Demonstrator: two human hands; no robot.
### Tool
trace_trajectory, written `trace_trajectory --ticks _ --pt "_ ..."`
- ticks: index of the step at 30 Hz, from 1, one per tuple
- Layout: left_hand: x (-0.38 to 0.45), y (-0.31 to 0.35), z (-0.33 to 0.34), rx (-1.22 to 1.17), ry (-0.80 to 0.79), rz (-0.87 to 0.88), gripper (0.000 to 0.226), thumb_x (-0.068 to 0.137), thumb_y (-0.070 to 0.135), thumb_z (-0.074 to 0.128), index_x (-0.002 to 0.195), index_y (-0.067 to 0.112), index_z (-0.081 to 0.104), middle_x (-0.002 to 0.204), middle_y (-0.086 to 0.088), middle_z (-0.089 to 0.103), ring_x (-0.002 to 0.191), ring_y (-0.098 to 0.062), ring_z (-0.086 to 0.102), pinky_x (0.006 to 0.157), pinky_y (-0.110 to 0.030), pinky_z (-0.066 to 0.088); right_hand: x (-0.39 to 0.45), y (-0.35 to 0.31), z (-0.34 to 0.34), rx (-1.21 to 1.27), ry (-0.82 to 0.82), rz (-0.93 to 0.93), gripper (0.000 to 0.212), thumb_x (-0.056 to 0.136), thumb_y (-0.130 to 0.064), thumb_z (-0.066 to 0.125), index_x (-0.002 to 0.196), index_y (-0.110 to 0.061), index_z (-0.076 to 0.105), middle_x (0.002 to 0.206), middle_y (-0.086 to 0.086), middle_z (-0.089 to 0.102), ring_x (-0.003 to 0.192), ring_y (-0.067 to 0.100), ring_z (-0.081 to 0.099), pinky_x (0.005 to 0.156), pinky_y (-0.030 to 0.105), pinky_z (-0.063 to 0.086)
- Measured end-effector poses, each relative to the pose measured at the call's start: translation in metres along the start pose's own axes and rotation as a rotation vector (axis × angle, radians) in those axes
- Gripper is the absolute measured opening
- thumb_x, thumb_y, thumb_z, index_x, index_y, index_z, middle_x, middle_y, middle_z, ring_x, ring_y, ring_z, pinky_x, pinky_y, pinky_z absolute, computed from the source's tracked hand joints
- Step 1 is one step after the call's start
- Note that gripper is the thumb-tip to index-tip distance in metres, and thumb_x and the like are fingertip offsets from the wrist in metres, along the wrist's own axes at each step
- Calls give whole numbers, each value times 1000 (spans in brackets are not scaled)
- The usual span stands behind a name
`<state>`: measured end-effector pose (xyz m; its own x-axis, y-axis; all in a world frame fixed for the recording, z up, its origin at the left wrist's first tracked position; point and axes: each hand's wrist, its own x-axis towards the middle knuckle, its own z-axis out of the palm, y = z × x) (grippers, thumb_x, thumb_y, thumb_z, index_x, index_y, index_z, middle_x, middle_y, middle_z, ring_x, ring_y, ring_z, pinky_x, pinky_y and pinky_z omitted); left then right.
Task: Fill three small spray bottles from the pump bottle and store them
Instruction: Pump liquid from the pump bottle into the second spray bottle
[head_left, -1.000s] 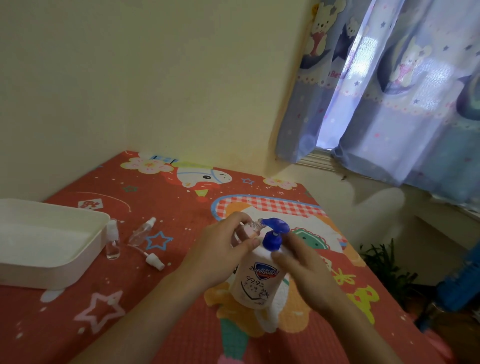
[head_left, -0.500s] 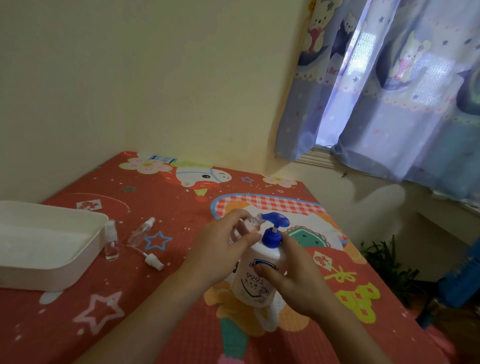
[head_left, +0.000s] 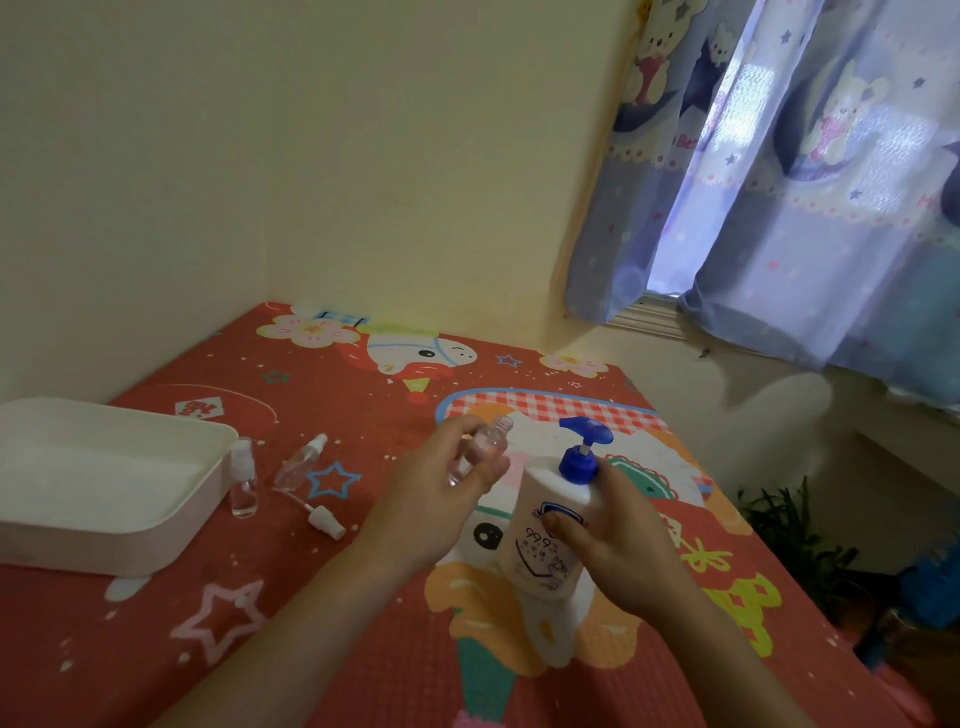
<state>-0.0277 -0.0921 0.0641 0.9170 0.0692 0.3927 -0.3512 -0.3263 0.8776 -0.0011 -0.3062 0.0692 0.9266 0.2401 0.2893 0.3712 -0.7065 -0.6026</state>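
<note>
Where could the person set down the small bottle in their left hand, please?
Bare cloth lies between the lying spray bottle and the left hand, and along the near edge below the white tray. Beside the tray's corner is crowded.

The left hand (head_left: 441, 499) hides the lower part of the clear small bottle (head_left: 485, 446), and the white tray (head_left: 130, 525) runs off the left edge.

Daylight glows through the curtain (head_left: 810, 208) at upper right, blowing out its pale folds; the room is otherwise dim and warm-tinted. Soft shadows fall on the wall (head_left: 779, 415) below the window. The picture is soft and grainy, and wide-angle distortion bends its edges.
</note>
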Motion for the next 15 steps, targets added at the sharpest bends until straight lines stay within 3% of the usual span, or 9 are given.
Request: trace_trajectory --ticks 6,9,11,15 --pt "-7 -7 -8 -22 34 2 32 87 64 56 115 50 51 106 19 69 96 -5 68 87 -46 55 9 2 -1 1 28 53 50 84 -32 71 127 -30 44 114 -8 57 98 12 61 70 22 54" --pt "-10 -9 -14 -2 57 3 34 82 73 53 111 55 49 104 20 69 93 -3 67 84 -46 57 13 4 0 -24 45 78 51 84 -33 72 126 -29 44 114 -6 58 96 12 61 66 20 52" --pt "-12 -10 -18 0 67 -13 28 83 69 54 107 57 48 102 20 70 91 -1 67 84 -44 57 15 5 0 -36 60 97 50 84 -33 71 126 -29 44 114 -5 59 95 13 61 64 18 51" --pt "-17 -12 -28 -12 94 -48 27 87 56 58 111 44 51 97 16 71 88 0 68 85 -45 56 17 5 3 -102 94 109 54 83 -36 71 129 -27 44 116 -4 57 97 16 62 68 25 55"
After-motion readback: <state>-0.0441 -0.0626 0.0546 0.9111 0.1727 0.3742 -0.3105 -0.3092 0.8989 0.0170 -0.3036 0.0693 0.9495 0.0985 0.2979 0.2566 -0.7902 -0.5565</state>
